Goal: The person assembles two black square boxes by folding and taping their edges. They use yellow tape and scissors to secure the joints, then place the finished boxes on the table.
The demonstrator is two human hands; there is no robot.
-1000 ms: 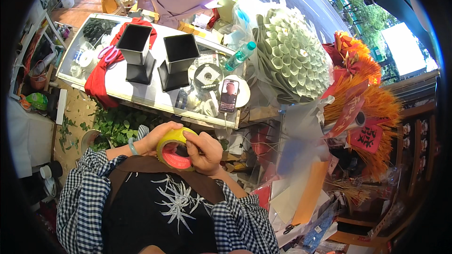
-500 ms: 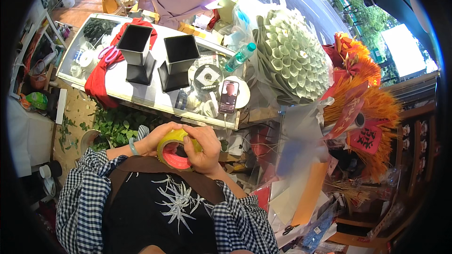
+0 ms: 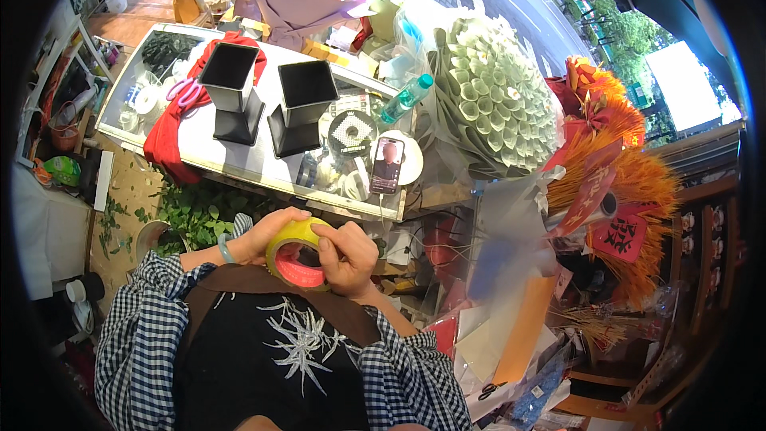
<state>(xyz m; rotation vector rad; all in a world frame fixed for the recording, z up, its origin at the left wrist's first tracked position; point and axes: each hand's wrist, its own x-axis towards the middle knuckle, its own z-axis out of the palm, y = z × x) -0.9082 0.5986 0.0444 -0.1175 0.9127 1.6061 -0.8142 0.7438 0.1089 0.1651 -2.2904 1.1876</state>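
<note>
Yellow tape (image 3: 298,232) is clamped between your left hand (image 3: 266,235) and right hand (image 3: 351,260), near the table's near edge (image 3: 343,203); brace left, keep right thumb light.

on the phone (image 3: 388,166) we see small pale lines of text across the lower screen, too tiny for us to read. just left of the phone, the black round disc (image 3: 353,132) bears white characters beneath a dotted pattern. well to the phone's right, we find large dark characters on a red card (image 3: 621,238) and more writing on a slanted red strip (image 3: 590,195).
</note>
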